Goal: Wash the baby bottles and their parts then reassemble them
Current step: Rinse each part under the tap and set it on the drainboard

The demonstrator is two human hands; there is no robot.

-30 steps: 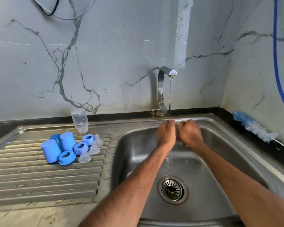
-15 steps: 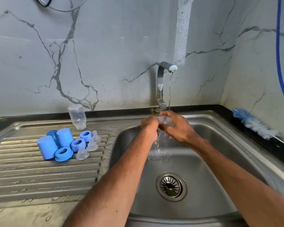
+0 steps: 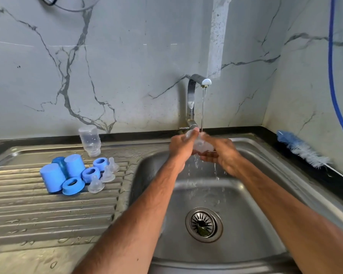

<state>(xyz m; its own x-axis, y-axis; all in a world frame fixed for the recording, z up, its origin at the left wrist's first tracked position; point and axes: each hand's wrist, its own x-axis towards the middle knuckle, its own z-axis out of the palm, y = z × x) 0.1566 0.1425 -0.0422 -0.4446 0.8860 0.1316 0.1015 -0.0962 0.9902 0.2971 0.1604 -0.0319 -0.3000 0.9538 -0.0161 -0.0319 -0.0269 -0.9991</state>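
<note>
Both hands hold a clear baby bottle [image 3: 201, 144] under the running tap [image 3: 198, 84], above the sink basin [image 3: 246, 224]. My left hand [image 3: 181, 148] grips its left end and my right hand [image 3: 223, 155] cups it from below and the right. Water spills off the bottle into the basin. On the draining board [image 3: 48, 214] a second clear bottle [image 3: 90, 140] stands upside down. Beside it lie blue caps [image 3: 53, 179], blue collar rings [image 3: 73, 185] and clear teats [image 3: 95, 184].
A blue and white bottle brush [image 3: 301, 149] lies on the black counter at the right of the sink. The drain strainer [image 3: 204, 224] sits in the basin floor. A blue hose [image 3: 333, 76] hangs down the right wall. The draining board is wet.
The hands rose from low in the basin up to the tap's stream. The clear bottle, hidden a second ago, now shows between them, and water splashes off it.
</note>
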